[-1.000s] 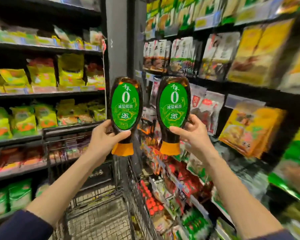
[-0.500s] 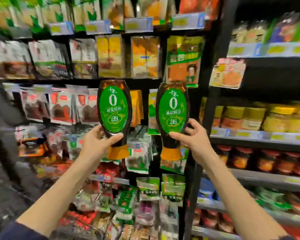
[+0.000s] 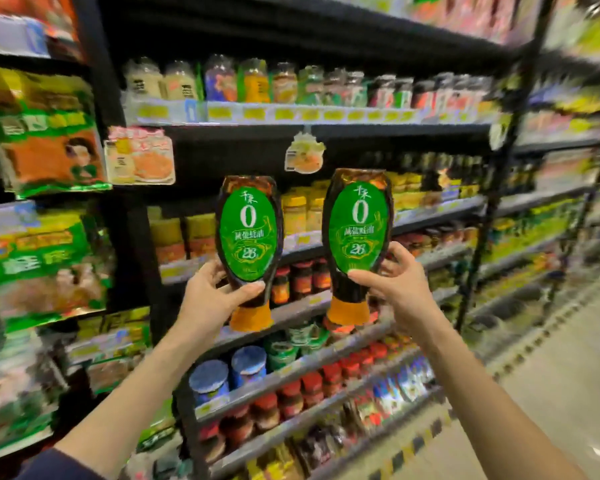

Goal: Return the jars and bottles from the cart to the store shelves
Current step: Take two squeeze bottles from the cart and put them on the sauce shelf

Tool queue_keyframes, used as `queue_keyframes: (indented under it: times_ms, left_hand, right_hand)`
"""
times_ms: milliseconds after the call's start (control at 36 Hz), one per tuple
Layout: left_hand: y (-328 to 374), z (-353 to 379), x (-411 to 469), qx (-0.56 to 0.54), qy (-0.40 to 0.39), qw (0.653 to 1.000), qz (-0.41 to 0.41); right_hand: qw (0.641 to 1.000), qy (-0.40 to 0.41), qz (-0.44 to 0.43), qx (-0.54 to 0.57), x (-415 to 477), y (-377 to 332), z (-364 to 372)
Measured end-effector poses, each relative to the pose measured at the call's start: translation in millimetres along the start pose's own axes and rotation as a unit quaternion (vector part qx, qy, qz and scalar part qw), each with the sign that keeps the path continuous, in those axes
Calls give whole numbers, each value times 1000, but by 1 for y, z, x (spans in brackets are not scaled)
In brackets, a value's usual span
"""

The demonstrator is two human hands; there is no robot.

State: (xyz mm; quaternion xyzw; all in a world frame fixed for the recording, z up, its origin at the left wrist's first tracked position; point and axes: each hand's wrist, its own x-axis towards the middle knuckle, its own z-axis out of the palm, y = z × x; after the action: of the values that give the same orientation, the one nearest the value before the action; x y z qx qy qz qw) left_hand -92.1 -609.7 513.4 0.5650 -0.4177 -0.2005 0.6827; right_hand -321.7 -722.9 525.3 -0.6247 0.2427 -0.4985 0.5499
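Left hand (image 3: 210, 299) grip around left bottle (image 3: 248, 251), right hand (image 3: 400, 289) grip around right bottle (image 3: 357, 237).

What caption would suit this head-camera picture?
Two hands hold matching green-labelled sauce bottles cap-down before jar shelves.

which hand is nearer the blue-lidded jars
Left. The left hand is just above the blue-lidded jars; the right hand is farther, up and to their right.

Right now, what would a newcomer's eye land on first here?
Two matching dark squeeze bottles with green oval labels and orange caps pointing down, held up mid-frame: one in the left hand, one in the right hand. Behind them runs a black shelf rack packed with jars, with hanging packets at far left.
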Motion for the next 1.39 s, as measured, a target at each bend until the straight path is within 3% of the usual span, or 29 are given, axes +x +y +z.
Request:
queue_keyframes:
  times_ms: [194,528,1056,1389]
  left_hand:
    - [-12,141,25,-54,-105,993,0]
    - [-35,340,49,-94,-214,972,16]
    - [-74,609,157,-107,-332,936,43]
    - [-93,781,229,-101,-380,918,57]
  right_hand:
    - [996,81,-12,-42,15,-4,-123]
    - [972,198,-17,-123,25,-17,-298]
    - [933,333,-28,-136,121,8,-500]
    - [913,378,-56,-142,200,15,-626]
